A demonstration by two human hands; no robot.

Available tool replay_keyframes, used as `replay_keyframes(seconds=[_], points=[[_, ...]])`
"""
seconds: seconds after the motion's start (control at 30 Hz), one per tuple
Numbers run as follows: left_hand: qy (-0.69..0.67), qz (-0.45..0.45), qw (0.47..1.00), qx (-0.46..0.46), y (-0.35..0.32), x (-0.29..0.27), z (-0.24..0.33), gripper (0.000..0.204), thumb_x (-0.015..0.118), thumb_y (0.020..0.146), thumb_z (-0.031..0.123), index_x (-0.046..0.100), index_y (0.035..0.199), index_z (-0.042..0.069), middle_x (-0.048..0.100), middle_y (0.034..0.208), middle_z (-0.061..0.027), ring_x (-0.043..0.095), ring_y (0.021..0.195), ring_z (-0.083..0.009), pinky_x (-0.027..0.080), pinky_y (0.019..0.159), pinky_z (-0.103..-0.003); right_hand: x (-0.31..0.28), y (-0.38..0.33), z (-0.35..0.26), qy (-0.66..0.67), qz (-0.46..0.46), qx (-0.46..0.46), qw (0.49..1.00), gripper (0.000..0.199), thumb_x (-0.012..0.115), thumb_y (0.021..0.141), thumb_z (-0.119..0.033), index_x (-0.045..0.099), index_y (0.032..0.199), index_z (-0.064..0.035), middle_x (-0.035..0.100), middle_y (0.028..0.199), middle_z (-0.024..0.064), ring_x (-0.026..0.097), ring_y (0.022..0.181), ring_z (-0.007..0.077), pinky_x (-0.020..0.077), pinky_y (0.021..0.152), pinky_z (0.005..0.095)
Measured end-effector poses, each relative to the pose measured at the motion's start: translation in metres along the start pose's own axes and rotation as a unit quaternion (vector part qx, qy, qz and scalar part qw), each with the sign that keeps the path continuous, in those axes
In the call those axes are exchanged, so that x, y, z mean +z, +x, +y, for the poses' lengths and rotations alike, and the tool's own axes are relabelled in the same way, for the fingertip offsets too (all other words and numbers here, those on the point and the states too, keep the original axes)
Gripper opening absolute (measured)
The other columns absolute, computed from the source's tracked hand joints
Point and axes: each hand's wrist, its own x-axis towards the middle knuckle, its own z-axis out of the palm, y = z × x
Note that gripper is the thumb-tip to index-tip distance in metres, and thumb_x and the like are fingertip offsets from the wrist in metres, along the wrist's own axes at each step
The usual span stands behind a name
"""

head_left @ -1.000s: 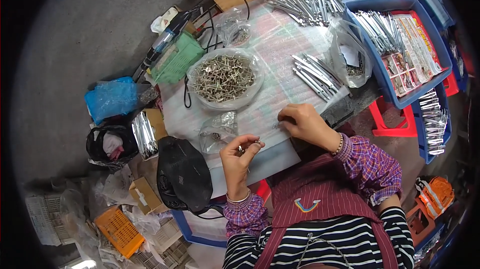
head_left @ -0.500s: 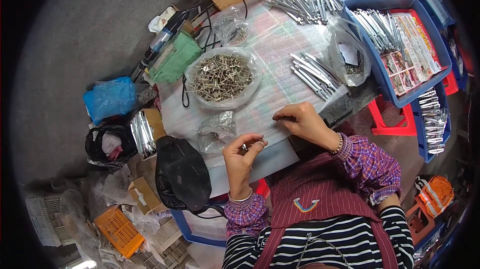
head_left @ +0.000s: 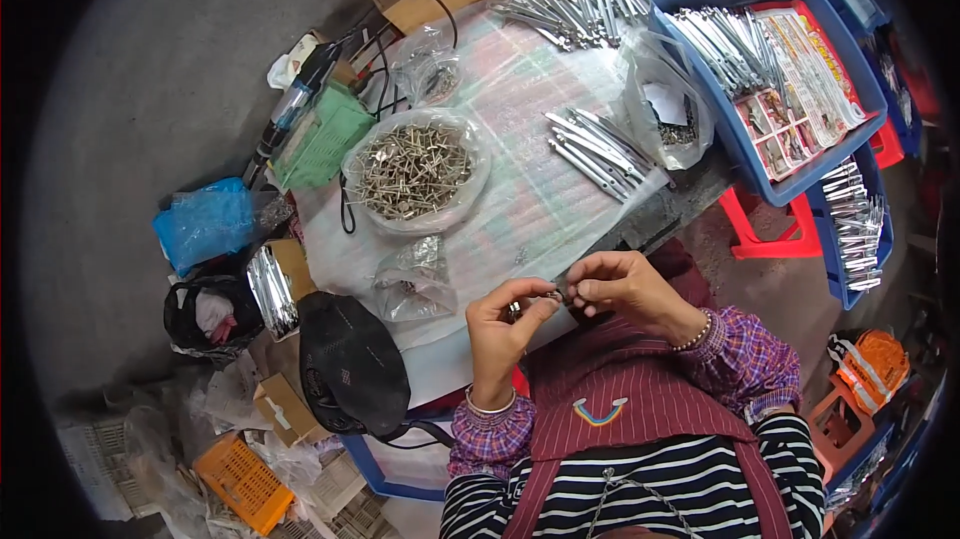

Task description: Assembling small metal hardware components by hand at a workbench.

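Observation:
Close to my apron, at the table's near edge, both hands meet. Thumb and forefinger of my left hand [head_left: 503,327] pinch a small metal part [head_left: 556,295]; more metal glints inside its curled fingers. My right hand [head_left: 630,291] has its fingertips pinched together right beside that part; whatever they hold is too small to make out. Beyond the hands stands a bag of metal pins with flat heads [head_left: 415,171], heaped and open at the top. A small clear bag [head_left: 418,284] of little parts lies nearer. To the right, several long silver metal pieces [head_left: 598,154] lie side by side.
A blue bin [head_left: 777,184] holds silver pieces and a compartment tray. Beside it stands an open plastic bag [head_left: 672,109] of small dark parts. More silver pieces [head_left: 580,1] pile up at the back. A power driver [head_left: 285,114] and green basket [head_left: 322,144] flank the left edge, near a black cap [head_left: 352,364].
My right hand has come down and left from above the table to meet my left hand at the small metal part. The whole view has shifted slightly.

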Motion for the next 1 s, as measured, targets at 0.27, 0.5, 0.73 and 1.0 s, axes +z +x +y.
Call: replay_keyframes(seconds=[0.27,0.5,0.73,1.0], points=[[0.032,-0.014,0.999,-0.001,-0.002,0.006,0.003,0.014,0.069,0.071,-0.002,0.068,0.085,0.000,0.066,0.073,-0.0027,0.053,0.061,-0.0043,0.039,0.055,-0.017,-0.009,-0.006,0.004,-0.022,-0.010,-0.009,1.000,0.018,0.063,0.085,-0.008,0.063,0.100,0.0009,0.064,0.086,0.0048,0.059,0.074,0.0091,0.0494,0.068,0.0214],[0.055,-0.042,0.997,0.034,-0.001,0.013,0.005,0.015,0.069,0.069,-0.003,0.069,0.084,0.002,0.063,0.074,0.0007,0.044,0.057,-0.0025,0.032,0.052,-0.018,-0.007,-0.011,0.002,-0.087,-0.003,-0.043,0.995,0.019,0.065,0.083,-0.007,0.062,0.101,0.0011,0.064,0.085,0.0032,0.059,0.076,0.0082,0.0475,0.068,0.0205],[0.057,-0.061,0.995,0.063,0.001,0.014,0.004,0.018,0.070,0.065,-0.004,0.069,0.083,0.002,0.063,0.079,-0.0015,0.045,0.060,-0.0043,0.033,0.055,-0.019,-0.006,-0.011,0.003,-0.093,-0.010,-0.040,0.995,0.023,0.065,0.082,-0.006,0.060,0.104,0.0011,0.063,0.087,0.0030,0.059,0.077,0.0075,0.0478,0.069,0.0206],[0.073,-0.085,0.991,0.074,0.002,0.015,0.007,0.017,0.070,0.065,-0.005,0.068,0.082,0.000,0.065,0.079,-0.0064,0.060,0.075,-0.0139,0.045,0.065,-0.024,-0.008,-0.009,0.005,-0.102,-0.021,-0.048,0.993,0.025,0.066,0.081,-0.005,0.060,0.105,0.0014,0.063,0.087,0.0027,0.059,0.078,0.0075,0.0480,0.071,0.0207]])
